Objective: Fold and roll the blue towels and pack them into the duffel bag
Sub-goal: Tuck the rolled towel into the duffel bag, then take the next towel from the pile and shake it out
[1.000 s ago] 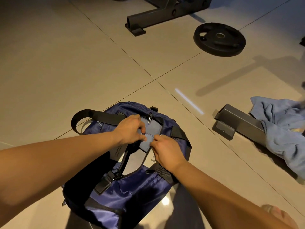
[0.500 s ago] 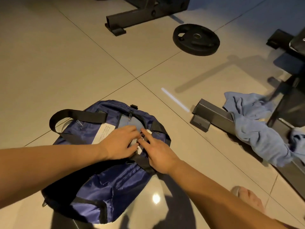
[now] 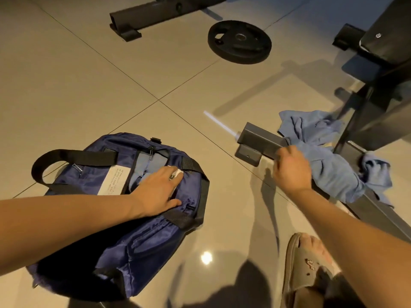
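The navy duffel bag [image 3: 142, 230] lies on the tiled floor at the lower left, with black straps and a white label. Lighter blue fabric [image 3: 155, 163] shows in its top opening. My left hand [image 3: 160, 190] rests flat on the bag's top with the fingers spread. A crumpled blue towel [image 3: 329, 172] is draped over the grey metal foot bar of a bench [image 3: 260, 141] at the right. My right hand [image 3: 291, 167] is at the towel's left edge, with the fingers curled into the cloth. More blue towel cloth [image 3: 378, 174] lies just right of it.
A black weight plate [image 3: 240, 42] lies on the floor at the back. A dark frame foot [image 3: 133, 21] is at the top left, and the bench frame [image 3: 378, 96] stands at the right. My foot in a tan slipper [image 3: 309, 267] is at the bottom right.
My right hand has left the bag and reached right to the towel on the bench bar. My left hand now lies flat on the bag. The view has shifted to the right.
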Tool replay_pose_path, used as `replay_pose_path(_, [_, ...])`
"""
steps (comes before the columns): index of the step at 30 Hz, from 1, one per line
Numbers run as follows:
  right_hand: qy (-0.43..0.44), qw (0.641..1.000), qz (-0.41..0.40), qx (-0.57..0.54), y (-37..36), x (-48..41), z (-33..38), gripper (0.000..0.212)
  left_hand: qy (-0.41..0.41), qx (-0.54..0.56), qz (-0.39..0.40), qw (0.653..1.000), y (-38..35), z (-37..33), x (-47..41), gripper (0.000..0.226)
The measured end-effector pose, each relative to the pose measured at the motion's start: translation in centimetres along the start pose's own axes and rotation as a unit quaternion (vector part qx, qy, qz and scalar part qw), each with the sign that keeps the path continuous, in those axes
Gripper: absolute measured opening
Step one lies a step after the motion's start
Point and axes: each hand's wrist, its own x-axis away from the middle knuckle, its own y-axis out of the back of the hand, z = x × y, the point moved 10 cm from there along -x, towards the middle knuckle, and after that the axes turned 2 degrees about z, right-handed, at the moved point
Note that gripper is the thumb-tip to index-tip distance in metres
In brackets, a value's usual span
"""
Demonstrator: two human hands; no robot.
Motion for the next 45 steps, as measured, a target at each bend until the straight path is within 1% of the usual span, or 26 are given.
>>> replay_pose_path(2, [-0.063, 0.997, 0.014, 0.042, -0.2, -1.2, -4.0, 0.029, 0.01, -0.001, -0.007, 1.0, 0.1, -0.6, -0.5, 0.089])
replay_pose_path(4, [-0.106, 0.992, 0.047, 0.054, -1.1, -2.1, -6.6, 0.039, 0.021, -0.004, -0.005, 1.0, 0.0, -1.1, -1.0, 0.088])
replay_pose_path(5, [-0.123, 0.989, 0.06, 0.05, -1.6, -2.5, -7.5, 0.042, 0.026, -0.006, -0.002, 1.0, -0.1, -1.3, -1.3, 0.086])
replay_pose_path(7, [-0.138, 0.987, 0.072, 0.051, -2.3, -3.3, -8.5, 0.036, 0.035, -0.014, 0.006, 0.999, -0.3, -1.5, -1.6, 0.085])
replay_pose_path(9, [-0.127, 0.988, 0.061, 0.059, -2.5, -4.1, -8.9, 0.024, 0.037, -0.025, 0.018, 0.999, -0.5, -1.5, -1.7, 0.087])
replay_pose_path(12, [-0.104, 0.993, 0.04, 0.043, -1.8, -5.0, -9.1, 0.009, 0.038, -0.033, 0.031, 0.998, -0.5, -1.5, -1.7, 0.088])
replay_pose_path(14, [-0.099, 0.993, 0.046, 0.033, -1.3, -5.2, -9.3, 0.002, 0.039, -0.024, 0.041, 0.998, -0.4, -1.4, -1.5, 0.089])
replay_pose_path(16, [-0.1, 0.993, 0.05, 0.023, -0.8, -5.1, -9.4, 0.004, 0.045, -0.026, 0.053, 0.997, -0.1, -1.3, -1.4, 0.089])
replay_pose_path(18, [-0.105, 0.994, 0.036, -0.007, 0.4, -4.7, -9.5, 0.015, 0.069, -0.032, 0.069, 0.995, 0.3, -1.6, -1.4, 0.086])
replay_pose_path(20, [-0.097, 0.995, 0.015, -0.037, 2.3, -4.3, -9.0, 0.024, 0.115, -0.027, 0.086, 0.989, 1.1, -2.1, -1.1, 0.078])
replay_pose_path(22, [-0.099, 0.992, 0.0, -0.078, 4.5, -4.0, -8.7, 0.026, 0.161, -0.004, 0.098, 0.982, 2.3, -3.1, -0.7, 0.066])
replay_pose_path(24, [-0.104, 0.988, -0.005, -0.118, 7.3, -3.9, -8.4, 0.026, 0.182, 0.005, 0.075, 0.98, 4.5, -4.3, -0.6, 0.057])
replay_pose_path(27, [-0.087, 0.982, -0.013, -0.169, 13.0, -3.5, -7.1, 0.021, 0.181, 0.02, 0.009, 0.983, 9.6, -6.8, -1.1, 0.049])
replay_pose_path(31, [-0.066, 0.967, -0.076, -0.235, 21.7, -2.8, -6.4, 0.019, 0.165, 0.129, -0.072, 0.975, 18.4, -11.1, -1.5, 0.049])
replay_pose_path(34, [-0.035, 0.953, -0.107, -0.281, 28.0, -2.0, -5.0, 0.013, 0.141, 0.239, -0.144, 0.95, 24.6, -14.2, -1.2, 0.048])
replay_pose_path(37, [-0.017, 0.927, -0.119, -0.354, 33.0, -0.8, -3.6, 0.013, 0.086, 0.333, -0.197, 0.918, 29.5, -17.5, -0.7, 0.055])
replay_pose_path(39, [0.0, 0.908, -0.115, -0.403, 35.8, 0.1, -2.3, 0.013, 0.051, 0.366, -0.225, 0.901, 32.6, -19.5, 0.1, 0.067])
replay_pose_path(40, [0.007, 0.9, -0.111, -0.423, 37.0, 0.6, -1.7, 0.013, 0.037, 0.375, -0.233, 0.896, 33.9, -20.4, 0.6, 0.07])
replay_pose_path(41, [0.013, 0.892, -0.103, -0.44, 38.1, 1.1, -1.0, 0.013, 0.025, 0.382, -0.236, 0.893, 35.0, -21.3, 1.1, 0.069])
replay_pose_path(42, [0.021, 0.885, -0.092, -0.457, 39.1, 1.7, -0.3, 0.013, 0.015, 0.387, -0.237, 0.891, 35.9, -22.0, 1.6, 0.063])
replay_pose_path(45, [0.05, 0.871, -0.045, -0.487, 41.2, 3.6, 1.8, 0.012, -0.006, 0.402, -0.259, 0.878, 38.1, -22.9, 4.0, 0.028])
